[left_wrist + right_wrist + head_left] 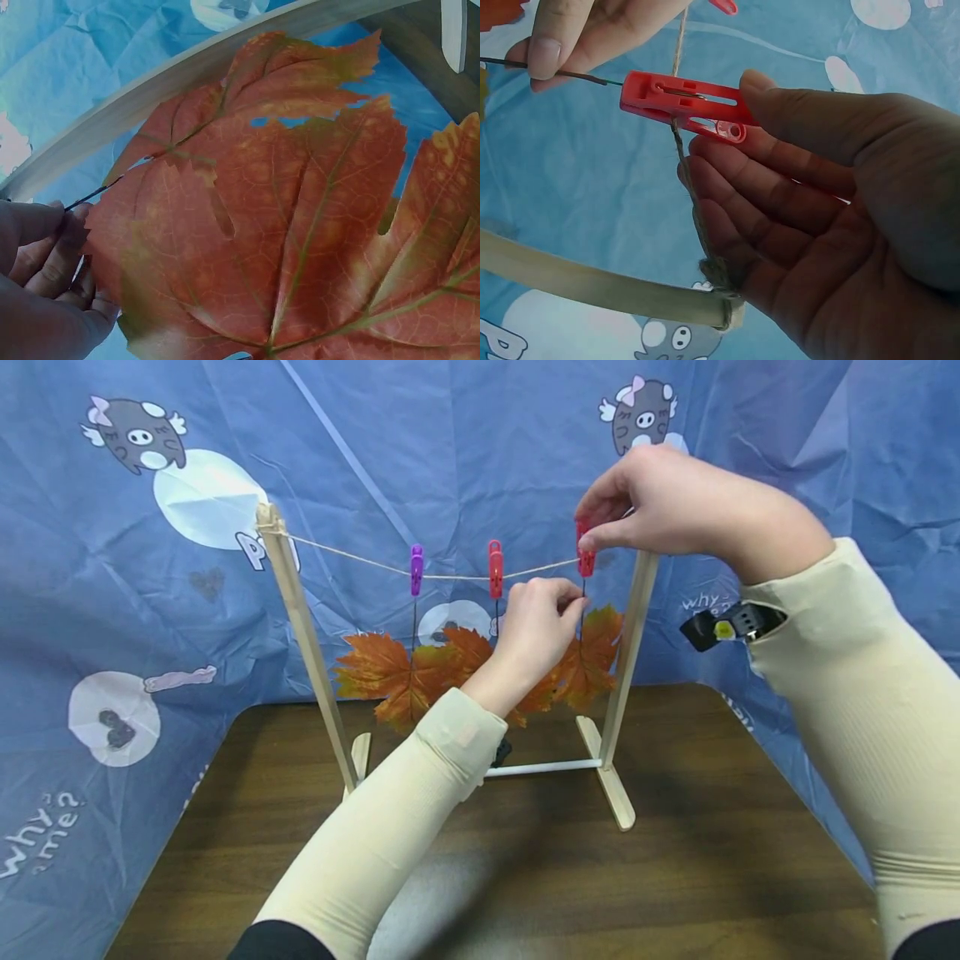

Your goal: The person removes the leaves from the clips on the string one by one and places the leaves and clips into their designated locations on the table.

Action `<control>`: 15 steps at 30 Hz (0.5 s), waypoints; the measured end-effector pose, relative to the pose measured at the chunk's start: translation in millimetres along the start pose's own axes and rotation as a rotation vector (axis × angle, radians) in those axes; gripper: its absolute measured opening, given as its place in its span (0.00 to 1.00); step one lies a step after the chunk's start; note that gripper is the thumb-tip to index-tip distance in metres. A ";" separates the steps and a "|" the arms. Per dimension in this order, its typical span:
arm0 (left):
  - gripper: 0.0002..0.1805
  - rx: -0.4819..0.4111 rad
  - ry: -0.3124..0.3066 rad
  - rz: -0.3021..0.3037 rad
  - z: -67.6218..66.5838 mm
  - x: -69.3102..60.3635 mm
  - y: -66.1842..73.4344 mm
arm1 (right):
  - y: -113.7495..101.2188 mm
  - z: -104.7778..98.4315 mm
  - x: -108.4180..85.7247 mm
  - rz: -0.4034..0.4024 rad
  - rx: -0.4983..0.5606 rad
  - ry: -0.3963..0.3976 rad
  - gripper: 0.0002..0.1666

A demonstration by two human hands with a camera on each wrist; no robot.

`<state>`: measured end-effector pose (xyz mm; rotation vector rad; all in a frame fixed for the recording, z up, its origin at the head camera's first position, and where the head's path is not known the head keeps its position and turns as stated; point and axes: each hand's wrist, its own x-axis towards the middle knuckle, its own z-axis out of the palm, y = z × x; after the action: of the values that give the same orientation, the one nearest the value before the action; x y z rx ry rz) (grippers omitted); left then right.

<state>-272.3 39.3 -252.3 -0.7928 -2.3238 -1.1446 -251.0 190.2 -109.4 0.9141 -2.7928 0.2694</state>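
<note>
My right hand (pixel 663 506) pinches the upper end of a red clothespin (pixel 679 97) on the twine (pixel 686 172) near the right post. Just below, my left hand (pixel 536 627) pinches the thin dark stem (pixel 577 73) of an orange maple leaf (pixel 588 668); the stem's tip meets the clothespin's lower end. Another red clothespin (pixel 496 568) and a purple clothespin (pixel 416 570) sit on the line to the left, each with a leaf stem under it. The purple one's orange leaf (pixel 408 681) hangs in full view, while the middle leaf is partly hidden by my left hand.
The twine runs between a left wooden post (pixel 303 635) and a right wooden post (pixel 632 652), with a white bar (pixel 543 768) low between them. Flat wooden feet (pixel 617 797) stand on the brown table (pixel 712 860). A blue printed cloth (pixel 487 443) hangs behind.
</note>
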 end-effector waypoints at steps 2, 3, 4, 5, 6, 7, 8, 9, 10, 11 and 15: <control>0.08 0.005 -0.004 0.009 0.4 0.3 -0.2 | 0.3 0.8 -0.8 -0.003 -0.015 0.009 0.15; 0.08 0.005 -0.005 0.014 0.6 0.0 -0.3 | 0.6 0.9 -0.9 -0.007 -0.023 0.016 0.15; 0.08 0.009 -0.002 0.024 0.9 -0.1 -0.5 | 0.8 1.1 -0.7 -0.006 -0.027 0.021 0.14; 0.07 0.011 0.003 0.032 1.1 -0.2 -0.7 | 1.1 1.5 -0.5 -0.011 -0.036 0.028 0.14; 0.07 0.013 0.006 0.039 1.5 -0.1 -0.9 | 1.4 1.9 -0.1 -0.012 -0.038 0.035 0.14; 0.07 0.013 0.009 0.045 1.5 -0.6 -0.9 | 1.4 2.4 0.3 -0.015 -0.040 0.042 0.14; 0.07 0.013 0.008 0.047 1.5 -0.8 -0.8 | 1.5 2.6 0.7 -0.022 -0.044 0.051 0.14; 0.07 0.016 0.006 0.050 1.3 -1.4 -0.5 | 1.3 3.1 0.7 -0.025 -0.050 0.061 0.14; 0.07 0.020 0.005 0.051 1.3 -1.7 -0.2 | 1.0 3.8 0.1 -0.029 -0.060 0.074 0.13; 0.08 0.022 0.002 0.051 1.4 -2.1 -0.1 | 0.8 4.2 -0.5 -0.036 -0.070 0.089 0.13; 0.08 0.041 0.001 0.053 2.0 -3.6 -0.7 | -1.1 4.2 -4.2 -0.028 -0.093 0.142 0.12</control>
<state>-270.3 39.5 -255.9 -0.8343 -2.3040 -1.0708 -247.5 190.7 -114.3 0.8765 -2.6369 0.1909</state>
